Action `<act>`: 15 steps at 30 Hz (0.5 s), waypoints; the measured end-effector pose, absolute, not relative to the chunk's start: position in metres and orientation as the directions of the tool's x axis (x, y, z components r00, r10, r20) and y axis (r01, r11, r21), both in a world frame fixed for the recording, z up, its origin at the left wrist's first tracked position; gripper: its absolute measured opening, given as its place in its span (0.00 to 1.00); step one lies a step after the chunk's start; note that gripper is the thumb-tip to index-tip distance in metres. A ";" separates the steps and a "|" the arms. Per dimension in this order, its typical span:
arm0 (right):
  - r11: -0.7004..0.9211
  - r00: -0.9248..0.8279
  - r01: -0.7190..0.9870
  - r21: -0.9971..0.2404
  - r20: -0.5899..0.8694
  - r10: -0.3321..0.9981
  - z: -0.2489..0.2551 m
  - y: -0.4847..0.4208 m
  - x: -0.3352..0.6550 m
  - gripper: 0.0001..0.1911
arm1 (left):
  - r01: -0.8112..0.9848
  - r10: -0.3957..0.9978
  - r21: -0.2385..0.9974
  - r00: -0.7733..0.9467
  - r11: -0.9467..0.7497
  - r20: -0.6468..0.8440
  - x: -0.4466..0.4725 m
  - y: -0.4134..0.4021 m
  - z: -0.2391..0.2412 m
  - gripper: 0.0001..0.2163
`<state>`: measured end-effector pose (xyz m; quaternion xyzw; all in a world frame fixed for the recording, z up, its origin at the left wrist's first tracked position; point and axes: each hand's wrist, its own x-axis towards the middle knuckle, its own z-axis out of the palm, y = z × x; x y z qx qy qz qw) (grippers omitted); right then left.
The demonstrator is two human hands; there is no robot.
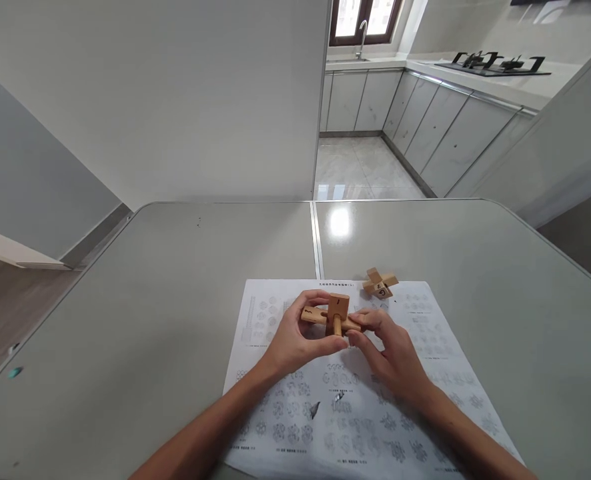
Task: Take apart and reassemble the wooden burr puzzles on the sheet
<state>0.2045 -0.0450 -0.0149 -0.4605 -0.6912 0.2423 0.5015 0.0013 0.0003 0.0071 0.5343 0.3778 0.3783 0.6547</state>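
Observation:
Between my two hands is a wooden interlocking puzzle (338, 308), made of crossed light-brown pieces with dark marks on some faces. My left hand (295, 337) curves round its left side, with the thumb along the front and the fingers behind. My right hand (388, 343) pinches the right end of the puzzle between thumb and fingers. Both hands are closed on it, just above a printed sheet (295, 427) with rows of small line drawings. Part of the puzzle's underside is hidden by my thumbs.
A second wooden puzzle (378, 284) rests at the sheet's far edge. Two small dark scraps (315, 409) lie on the paper. The grey table (175, 300) has a metal seam down its middle. Beyond it are a wall and a kitchen counter (365, 65) with a stove (493, 65).

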 end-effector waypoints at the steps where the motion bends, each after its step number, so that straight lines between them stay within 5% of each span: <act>1: 0.457 -0.074 0.388 -0.800 0.467 0.881 -0.015 -0.045 0.204 0.03 | -0.103 0.896 0.983 0.435 0.151 -0.092 0.002 0.000 0.008 0.34; 7: 0.413 -0.053 0.374 -0.830 0.425 0.903 -0.018 -0.044 0.207 0.05 | -0.160 0.843 0.968 0.532 0.194 -0.081 0.003 0.002 0.007 0.29; 15: 0.273 -0.003 0.319 -0.908 0.287 0.958 -0.019 -0.041 0.209 0.07 | -0.167 0.882 0.981 0.472 0.096 -0.006 0.005 0.002 0.009 0.08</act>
